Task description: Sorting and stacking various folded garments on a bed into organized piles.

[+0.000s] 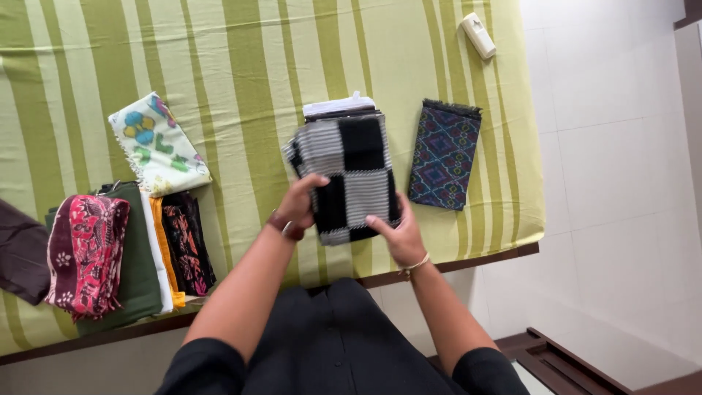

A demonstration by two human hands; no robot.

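Near the front edge of the bed with its green-striped sheet (241, 66), both hands hold a folded black-and-grey checked cloth (345, 175). The left hand (298, 206) grips its left side, fingers curled around it; the right hand (401, 235) pinches its lower right corner. Just beside it, toward the bed's right edge, lies a folded blue patterned cloth (444, 153).

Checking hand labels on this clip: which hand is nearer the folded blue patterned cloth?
Right. The right hand grips the checked cloth's lower right corner, just left of the blue patterned cloth. The left hand holds the checked cloth's left edge, farther away.
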